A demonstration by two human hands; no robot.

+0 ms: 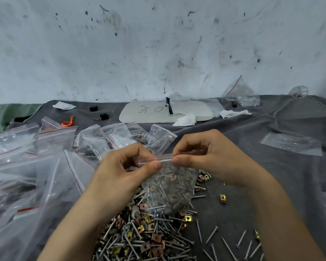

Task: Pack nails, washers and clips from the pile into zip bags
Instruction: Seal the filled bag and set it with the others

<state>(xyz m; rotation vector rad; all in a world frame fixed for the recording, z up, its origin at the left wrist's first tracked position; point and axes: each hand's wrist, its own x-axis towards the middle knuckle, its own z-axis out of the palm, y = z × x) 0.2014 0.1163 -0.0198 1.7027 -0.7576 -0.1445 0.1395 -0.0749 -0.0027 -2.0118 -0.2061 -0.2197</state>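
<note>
Over on the left, a heap of filled bags (45, 147) lies on the cloth, so plenty looks done. The left hand (124, 166) pinches the seal strip of a loaded zip bag (169, 185) hanging just above the pile (145, 232), thumb against forefinger. The right hand (205, 153) pinches it likewise, sealing it, I'd say. Much hardware waits unpacked, with loose nails (211, 234) strewn rightward.

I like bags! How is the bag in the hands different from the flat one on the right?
The held bag is stuffed with hardware; the flat bag looks empty. The left hand and right hand pinch the held bag; the flat bag lies untouched. Both are clear.
</note>
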